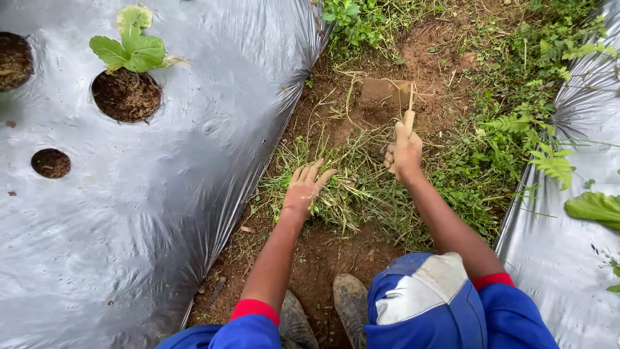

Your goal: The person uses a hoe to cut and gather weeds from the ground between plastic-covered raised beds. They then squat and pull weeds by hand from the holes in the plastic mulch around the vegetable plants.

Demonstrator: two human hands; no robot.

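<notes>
We crouch in a dirt furrow (336, 252) between two sheets of silver plastic mulch (161, 194). Our right hand (405, 155) is closed in a fist around the wooden handle of a small hoe (387, 94), fingers wrapped tight and pressed together; its flat, soil-caked blade rests on the bare earth just ahead of the hand. Our left hand (305, 189) lies palm down on a pile of loose cut grass (361, 194), fingers spread and laid flat on the blades, gripping nothing that we can see. The grass lies between both hands and runs across the furrow. Both sleeves are blue with red cuffs. Our right knee (426, 300), in blue cloth with a pale patch, sits under the right forearm, and two muddy boots (329, 313) stand on the soil below. On the left sheet, a young leafy plant (132, 48) grows from a round hole (126, 95); a smaller hole (50, 163) lies nearer us. Ferns (549, 158) and weeds edge the right sheet.
</notes>
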